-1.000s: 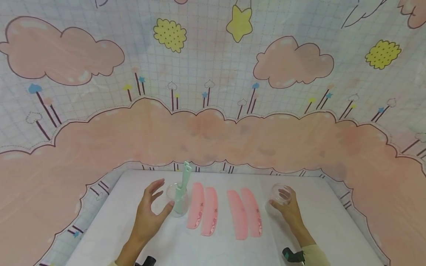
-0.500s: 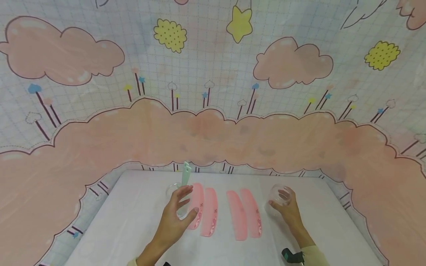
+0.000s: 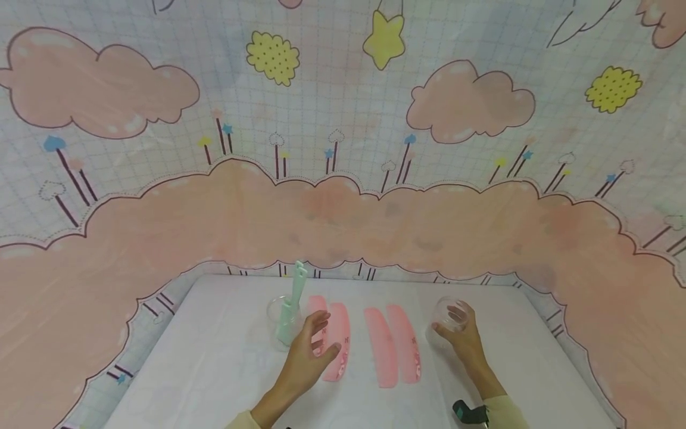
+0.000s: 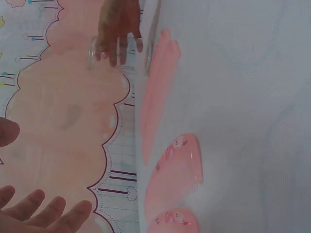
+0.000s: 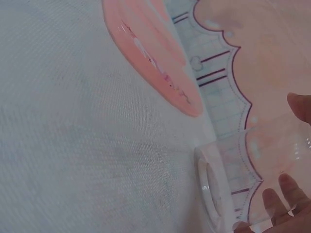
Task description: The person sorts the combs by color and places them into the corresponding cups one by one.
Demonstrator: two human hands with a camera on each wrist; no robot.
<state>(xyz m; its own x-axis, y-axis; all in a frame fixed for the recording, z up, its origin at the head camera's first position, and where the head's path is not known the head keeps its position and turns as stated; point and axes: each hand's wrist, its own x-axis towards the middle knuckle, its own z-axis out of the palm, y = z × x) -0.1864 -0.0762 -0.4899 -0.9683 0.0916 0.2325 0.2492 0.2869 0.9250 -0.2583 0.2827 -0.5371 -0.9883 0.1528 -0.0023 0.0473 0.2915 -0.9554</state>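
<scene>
My left hand (image 3: 306, 357), fingers spread and loosely bent, hovers over the left pair of pink combs (image 3: 338, 333) and holds nothing. It covers much of the leftmost comb (image 3: 317, 303). My right hand (image 3: 467, 339) grips a clear plastic cup (image 3: 445, 310) at the right of the table; in the right wrist view, fingers and thumb surround this see-through cup (image 5: 214, 189). Two more curved pink combs (image 3: 382, 348) lie side by side mid-table, with printed decoration along the spine of the right one (image 3: 405, 345).
Left of the combs stands another clear cup (image 3: 275, 313) with mint-green, long-handled items (image 3: 296, 295) leaning in it. The white table (image 3: 214, 339) ends at a patterned backdrop (image 3: 343, 220) behind. A dark wrist device (image 3: 470, 412) sits by the right sleeve.
My left hand has moved right, from beside the cup with the green items, past its front, to over the left pink combs. The right hand and its cup have stayed in place.
</scene>
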